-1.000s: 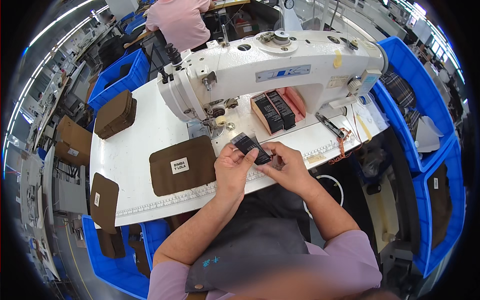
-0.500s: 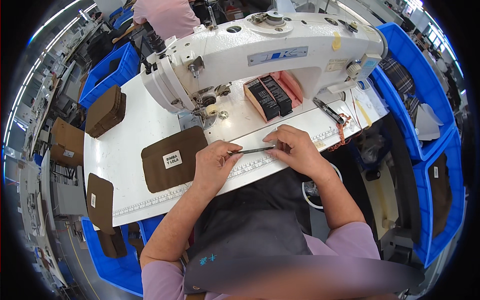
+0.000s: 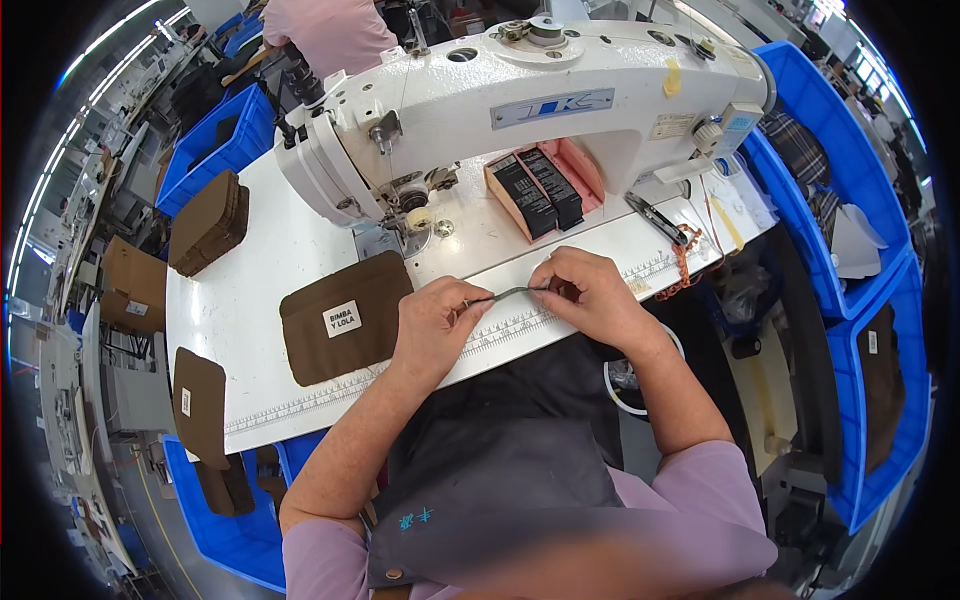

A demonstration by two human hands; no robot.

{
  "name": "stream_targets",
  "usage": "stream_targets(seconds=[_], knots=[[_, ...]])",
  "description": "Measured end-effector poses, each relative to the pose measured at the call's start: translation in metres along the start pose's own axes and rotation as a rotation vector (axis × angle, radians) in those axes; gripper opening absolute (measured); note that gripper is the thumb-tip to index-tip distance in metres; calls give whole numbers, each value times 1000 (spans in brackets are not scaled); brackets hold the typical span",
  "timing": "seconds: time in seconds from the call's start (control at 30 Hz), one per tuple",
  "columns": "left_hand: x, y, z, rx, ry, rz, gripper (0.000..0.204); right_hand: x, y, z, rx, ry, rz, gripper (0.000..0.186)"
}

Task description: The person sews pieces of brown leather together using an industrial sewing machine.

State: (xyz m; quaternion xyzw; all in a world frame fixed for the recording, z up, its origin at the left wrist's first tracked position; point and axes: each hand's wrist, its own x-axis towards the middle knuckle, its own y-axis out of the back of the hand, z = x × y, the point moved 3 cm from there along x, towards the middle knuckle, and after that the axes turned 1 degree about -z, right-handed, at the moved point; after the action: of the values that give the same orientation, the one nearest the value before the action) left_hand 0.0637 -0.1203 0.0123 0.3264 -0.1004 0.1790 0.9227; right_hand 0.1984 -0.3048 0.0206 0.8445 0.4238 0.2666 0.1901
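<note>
A thin dark strip [image 3: 513, 292], seen nearly edge-on and slightly bent, stretches between my two hands over the front of the sewing table. My left hand [image 3: 438, 322] pinches one end with thumb and fingertips. At its other end my right hand [image 3: 590, 292] pinches it in the same way. To the left of my hands a brown fabric panel [image 3: 375, 295] with a white label [image 3: 341, 319] lies flat, close to the needle area of a white sewing machine [image 3: 430, 205]. Beyond my right hand, two stacks of black printed labels [image 3: 540, 190] sit in a pink open box [image 3: 580, 165].
A stack of brown panels [image 3: 208, 225] lies at the table's left, with another labelled panel [image 3: 200, 405] overhanging the edge. A utility knife [image 3: 655, 218] lies at right. Blue bins [image 3: 850, 210] flank the table; a ruler tape [image 3: 500, 338] runs along its front.
The strip was nearly straight and is now bent in a slight curve. Both hands have stayed in almost the same place, still pinching its ends. The fabric panel has not visibly moved.
</note>
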Motion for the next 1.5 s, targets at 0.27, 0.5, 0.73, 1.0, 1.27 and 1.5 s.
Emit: stream_targets(seconds=[0.27,0.5,0.73,1.0,1.27,1.5], knots=[[-10,16,14,156,-105,44,13,1,-8,-12,78,-4,-75,15],[-33,33,15,218,-168,64,13,17,-42,-29,154,94,-191,20],[-18,96,-37,-164,428,15,12,40,-68,-41,-131,279,-176,29],[14,102,-70,57,498,-73,14,44,-91,-44,-417,571,-154,30],[12,104,-79,-22,556,-87,14,47,-91,-42,-419,572,-173,31],[11,101,-88,-51,464,-52,15,48,-92,-44,-417,546,-191,30]])
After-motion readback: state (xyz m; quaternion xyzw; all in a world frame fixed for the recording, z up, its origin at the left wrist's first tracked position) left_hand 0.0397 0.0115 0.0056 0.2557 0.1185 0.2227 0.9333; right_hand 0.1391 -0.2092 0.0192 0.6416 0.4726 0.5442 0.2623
